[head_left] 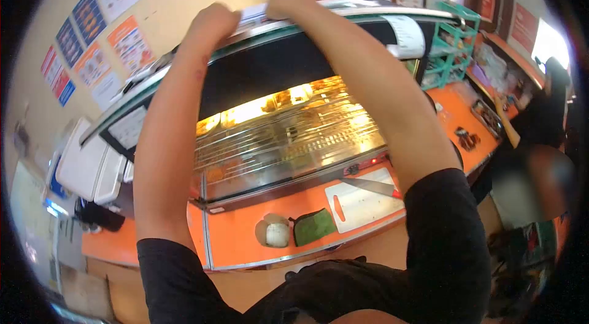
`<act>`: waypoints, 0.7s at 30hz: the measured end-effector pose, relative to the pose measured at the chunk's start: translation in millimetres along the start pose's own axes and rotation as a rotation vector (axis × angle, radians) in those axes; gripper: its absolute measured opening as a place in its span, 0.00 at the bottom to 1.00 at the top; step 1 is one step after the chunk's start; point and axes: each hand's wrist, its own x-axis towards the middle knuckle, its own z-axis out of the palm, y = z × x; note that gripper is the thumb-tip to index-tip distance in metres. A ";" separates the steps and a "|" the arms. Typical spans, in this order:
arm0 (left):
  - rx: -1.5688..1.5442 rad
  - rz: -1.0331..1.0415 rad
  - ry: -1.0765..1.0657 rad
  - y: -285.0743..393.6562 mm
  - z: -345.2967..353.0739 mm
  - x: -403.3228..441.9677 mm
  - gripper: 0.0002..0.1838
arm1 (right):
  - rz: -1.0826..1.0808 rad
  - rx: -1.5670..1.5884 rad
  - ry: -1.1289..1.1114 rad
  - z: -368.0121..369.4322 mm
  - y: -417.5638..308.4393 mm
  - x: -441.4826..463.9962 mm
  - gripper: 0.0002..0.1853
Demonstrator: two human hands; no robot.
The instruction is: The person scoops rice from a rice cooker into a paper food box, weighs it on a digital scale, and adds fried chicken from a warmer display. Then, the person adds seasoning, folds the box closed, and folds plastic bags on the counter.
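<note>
Two hands (pixel 291 4) — both atop lit display cab. (pixel 288 131)

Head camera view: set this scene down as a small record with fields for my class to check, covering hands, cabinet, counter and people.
Left hand: at cabinet's far top edge, grip unclear
Right hand: at the same edge, grip unclear
Cabinet: lit, wire racks and food inside
Counter: orange
Cutting board: white, on counter
Knife: across board's far part, red handle
Left of board: green cloth-like item
Co-worker: far right, dark clothing
</note>
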 end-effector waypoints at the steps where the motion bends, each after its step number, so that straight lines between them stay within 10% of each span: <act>1: 0.082 0.017 -0.119 -10.5 15.6 22.5 0.29 | -0.043 0.042 -0.002 6.4 3.9 10.3 0.20; 8: -0.077 -0.277 -0.316 -1.2 3.1 22.8 0.27 | -0.353 -0.170 -0.028 16.1 4.9 58.6 0.15; 10: -0.399 -0.429 -0.263 -17.3 4.4 32.2 0.29 | 0.035 0.557 -0.119 0.9 0.5 40.4 0.11; 11: -0.391 -0.419 -0.269 -34.8 -0.1 40.4 0.29 | 0.045 0.566 -0.116 -7.8 1.7 30.5 0.11; 12: 0.115 0.093 -0.161 -56.8 -5.0 48.3 0.30 | -0.031 0.585 0.008 -15.8 1.5 19.3 0.10; 14: -0.117 0.167 0.053 -40.3 -17.6 32.1 0.33 | -0.104 0.597 0.126 -28.5 1.9 6.6 0.10; 15: -0.832 -0.297 0.131 -8.9 -37.3 1.8 0.35 | -0.135 0.688 0.195 -32.0 2.8 2.8 0.09; 18: -1.143 -0.182 0.343 11.0 -59.7 -67.6 0.32 | -0.231 1.452 0.233 -53.2 13.0 -83.7 0.08; 21: -1.235 -0.154 0.401 30.8 -60.0 -168.3 0.33 | -0.338 1.492 0.288 -37.9 20.6 -171.2 0.15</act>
